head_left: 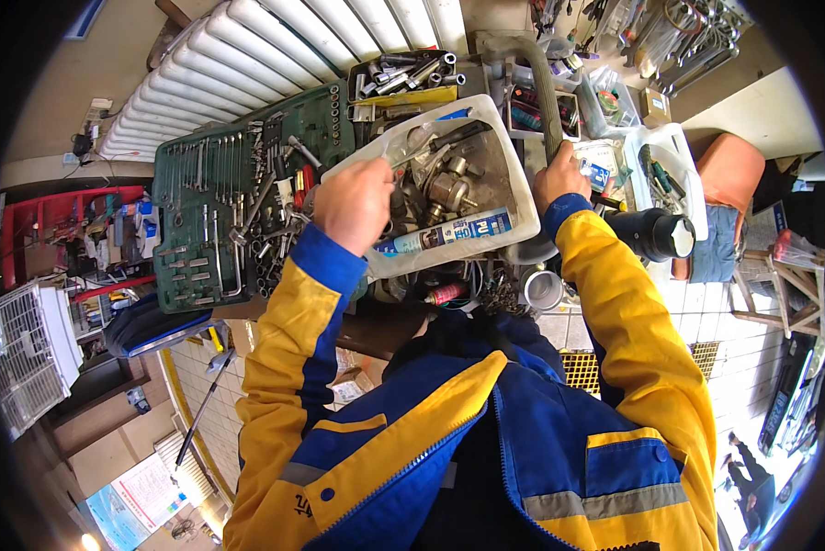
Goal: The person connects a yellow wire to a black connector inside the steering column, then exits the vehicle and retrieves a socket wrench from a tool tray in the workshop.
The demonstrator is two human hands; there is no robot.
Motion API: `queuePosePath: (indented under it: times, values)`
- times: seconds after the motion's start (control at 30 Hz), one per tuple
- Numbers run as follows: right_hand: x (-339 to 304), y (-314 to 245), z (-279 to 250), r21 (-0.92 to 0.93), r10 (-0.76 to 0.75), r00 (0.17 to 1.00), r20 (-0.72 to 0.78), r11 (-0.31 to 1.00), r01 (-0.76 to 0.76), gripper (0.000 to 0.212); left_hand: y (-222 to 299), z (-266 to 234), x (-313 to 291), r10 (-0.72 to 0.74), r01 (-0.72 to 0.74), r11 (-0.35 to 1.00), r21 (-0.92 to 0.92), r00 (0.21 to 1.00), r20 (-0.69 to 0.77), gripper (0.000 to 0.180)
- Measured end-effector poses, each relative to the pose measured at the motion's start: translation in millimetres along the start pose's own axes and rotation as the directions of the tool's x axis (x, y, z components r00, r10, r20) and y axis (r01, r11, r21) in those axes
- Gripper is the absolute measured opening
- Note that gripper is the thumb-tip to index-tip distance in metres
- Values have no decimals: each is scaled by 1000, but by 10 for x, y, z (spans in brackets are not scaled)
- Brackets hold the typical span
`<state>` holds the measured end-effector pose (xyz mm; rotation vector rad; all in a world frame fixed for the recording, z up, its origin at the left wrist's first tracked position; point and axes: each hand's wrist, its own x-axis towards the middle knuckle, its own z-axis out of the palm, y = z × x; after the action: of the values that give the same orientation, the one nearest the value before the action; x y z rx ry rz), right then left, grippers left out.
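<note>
My left hand (pixel 354 206) is closed in a fist over the left rim of a white plastic bin (pixel 521 184). The bin sits at a slant above the clutter. Inside lie a blue-and-white sealant tube (pixel 458 233), a brass-coloured metal fitting (pixel 449 191), a black-handled tool (pixel 458 135) and other metal parts. My right hand (pixel 561 176) is just beyond the bin's right side, its fingers curled at the lower end of a grey ribbed tube (pixel 548 101). My fingertips there are partly hidden.
Left of the bin lies an open green tool case (pixel 166 174) with spanners and sockets. Behind are a socket tray (pixel 411 78) and a white radiator (pixel 247 55). To the right stand a second white bin (pixel 693 165), a black cylinder (pixel 647 234) and an orange cushion (pixel 730 170).
</note>
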<state>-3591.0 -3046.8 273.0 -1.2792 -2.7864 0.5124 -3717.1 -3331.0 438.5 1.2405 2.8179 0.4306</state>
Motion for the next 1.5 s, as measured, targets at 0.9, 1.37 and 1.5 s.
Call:
queuePosePath:
  times: [0.9, 1.37, 1.5]
  values:
    - [3, -12, -8, 11, 19, 1000, 21, 1000, -20, 62, 99, -575, -317, 7, -13, 959, -283, 1000, -24, 24]
    - [-8, 24, -36, 85, 6, 998, 57, 996, -11, 68, 152, -153, -107, 76, -31, 991, -129, 929, 362, 56]
    - [20, -17, -34, 80, -2, 1000, 8, 997, 1, 67, 25, -49, 85, 143, -180, 983, 20, 842, 519, 64]
